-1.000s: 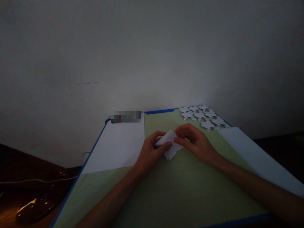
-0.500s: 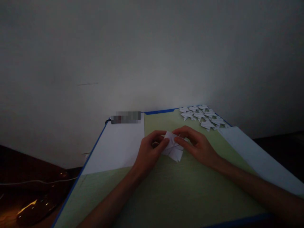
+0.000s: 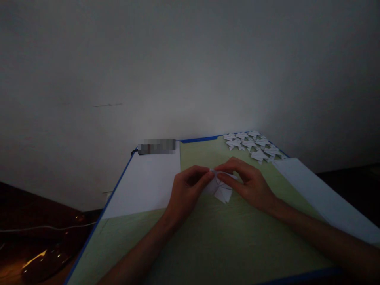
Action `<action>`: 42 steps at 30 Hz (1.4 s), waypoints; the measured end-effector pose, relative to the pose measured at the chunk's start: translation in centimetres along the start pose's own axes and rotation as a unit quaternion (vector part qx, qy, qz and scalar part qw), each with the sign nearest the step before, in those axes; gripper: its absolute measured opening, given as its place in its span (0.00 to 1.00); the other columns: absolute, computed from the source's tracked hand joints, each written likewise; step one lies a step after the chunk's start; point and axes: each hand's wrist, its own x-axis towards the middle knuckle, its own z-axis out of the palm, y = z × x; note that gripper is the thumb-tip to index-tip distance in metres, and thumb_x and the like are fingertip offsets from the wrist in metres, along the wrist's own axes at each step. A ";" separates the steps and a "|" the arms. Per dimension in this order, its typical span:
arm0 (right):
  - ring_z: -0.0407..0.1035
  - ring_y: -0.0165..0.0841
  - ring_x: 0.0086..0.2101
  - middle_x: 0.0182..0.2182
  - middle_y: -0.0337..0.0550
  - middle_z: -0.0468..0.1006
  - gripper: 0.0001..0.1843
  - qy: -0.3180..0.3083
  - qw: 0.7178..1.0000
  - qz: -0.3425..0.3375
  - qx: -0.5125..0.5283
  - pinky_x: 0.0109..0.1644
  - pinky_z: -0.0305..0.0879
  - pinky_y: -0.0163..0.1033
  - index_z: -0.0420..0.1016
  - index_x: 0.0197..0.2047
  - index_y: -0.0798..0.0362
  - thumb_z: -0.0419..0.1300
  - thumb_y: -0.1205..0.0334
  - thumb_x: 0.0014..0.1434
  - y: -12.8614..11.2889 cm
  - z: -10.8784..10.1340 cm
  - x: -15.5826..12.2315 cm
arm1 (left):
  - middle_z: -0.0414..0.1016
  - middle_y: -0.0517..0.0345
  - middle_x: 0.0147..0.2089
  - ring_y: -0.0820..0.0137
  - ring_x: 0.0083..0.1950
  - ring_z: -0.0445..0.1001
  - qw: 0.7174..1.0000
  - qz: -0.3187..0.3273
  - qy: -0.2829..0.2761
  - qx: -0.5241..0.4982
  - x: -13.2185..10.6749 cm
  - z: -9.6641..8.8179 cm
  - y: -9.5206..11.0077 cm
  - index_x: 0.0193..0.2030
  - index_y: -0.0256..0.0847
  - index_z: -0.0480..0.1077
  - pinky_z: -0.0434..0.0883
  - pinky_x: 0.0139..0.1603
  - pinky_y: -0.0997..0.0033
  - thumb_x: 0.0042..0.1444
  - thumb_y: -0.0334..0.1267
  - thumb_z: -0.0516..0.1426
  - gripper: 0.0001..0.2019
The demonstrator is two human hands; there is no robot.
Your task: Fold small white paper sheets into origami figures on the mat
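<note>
A small folded white paper (image 3: pixel 223 194) is held above the middle of the green tabletop (image 3: pixel 190 245). My left hand (image 3: pixel 188 188) pinches its upper left corner between thumb and forefinger. From the other side, my right hand (image 3: pixel 247 182) grips the upper right part, thumb on the near face and fingers behind. Creases and pointed flaps show at the lower end of the paper. The fingers cover part of its top edge.
Several folded white paper figures (image 3: pixel 258 154) lie in rows at the far right corner. White sheets (image 3: pixel 142 186) rest at the left, with a blurred dark object (image 3: pixel 157 147) on them. More white paper (image 3: pixel 323 198) lies along the right edge. A wall stands behind.
The top of the folded paper has been bent down between my fingertips. My left fingertips have drawn closer together, and the paper's lower flaps have shifted slightly right.
</note>
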 end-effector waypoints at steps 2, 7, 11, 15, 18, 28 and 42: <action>0.72 0.34 0.36 0.35 0.41 0.77 0.09 -0.005 1.000 -0.012 -0.005 0.39 0.69 0.41 0.82 0.47 0.44 0.64 0.60 0.64 0.0 0.0 0.0 | 0.82 0.56 0.34 0.69 0.36 0.78 1.000 0.000 0.008 0.010 0.0 0.0 -0.1 0.34 0.40 0.80 0.75 0.40 0.70 0.54 0.43 0.66 0.09; 0.72 0.34 0.36 0.35 0.42 0.77 0.12 0.000 0.999 -0.037 -0.016 0.39 0.70 0.41 0.82 0.51 0.41 0.63 0.61 0.64 -0.1 0.0 0.0 | 0.82 0.56 0.33 0.68 0.35 0.78 1.000 0.003 0.018 0.023 -0.1 0.0 0.0 0.34 0.40 0.81 0.75 0.38 0.70 0.54 0.44 0.66 0.09; 0.73 0.33 0.36 0.36 0.42 0.78 0.14 0.005 0.998 -0.065 -0.026 0.38 0.71 0.40 0.82 0.52 0.40 0.64 0.63 0.64 0.1 0.0 -0.1 | 0.82 0.57 0.33 0.69 0.35 0.78 1.000 0.001 0.018 0.017 -0.1 0.0 0.2 0.33 0.40 0.81 0.75 0.39 0.72 0.54 0.42 0.67 0.08; 0.73 0.33 0.36 0.37 0.41 0.78 0.15 0.011 0.996 -0.084 -0.035 0.37 0.71 0.39 0.82 0.52 0.38 0.64 0.64 0.63 0.1 0.0 -0.1 | 0.83 0.56 0.34 0.69 0.36 0.79 1.000 -0.001 0.013 0.004 0.0 0.0 0.0 0.35 0.40 0.81 0.75 0.40 0.72 0.54 0.42 0.67 0.08; 0.73 0.33 0.36 0.36 0.41 0.79 0.14 0.014 0.997 -0.069 -0.033 0.37 0.71 0.39 0.82 0.51 0.39 0.64 0.63 0.63 -0.1 0.0 -0.1 | 0.83 0.56 0.35 0.69 0.36 0.79 1.000 0.003 0.008 0.014 -0.1 -0.1 0.0 0.35 0.40 0.81 0.75 0.40 0.71 0.55 0.42 0.66 0.08; 0.72 0.33 0.34 0.32 0.40 0.79 0.07 0.006 1.000 0.009 0.014 0.38 0.70 0.39 0.82 0.42 0.47 0.67 0.57 0.61 -0.4 -0.2 0.2 | 0.82 0.56 0.35 0.69 0.36 0.78 0.999 0.024 0.004 0.030 -0.3 -0.2 0.2 0.36 0.41 0.81 0.75 0.40 0.71 0.56 0.42 0.65 0.07; 0.73 0.34 0.32 0.30 0.41 0.79 0.07 0.035 0.999 0.006 -0.022 0.37 0.71 0.41 0.81 0.36 0.48 0.67 0.54 0.61 -1.3 -0.2 0.3 | 0.83 0.56 0.37 0.68 0.39 0.78 0.998 0.037 -0.015 0.058 -0.3 -0.5 0.3 0.38 0.43 0.81 0.74 0.43 0.70 0.59 0.44 0.64 0.08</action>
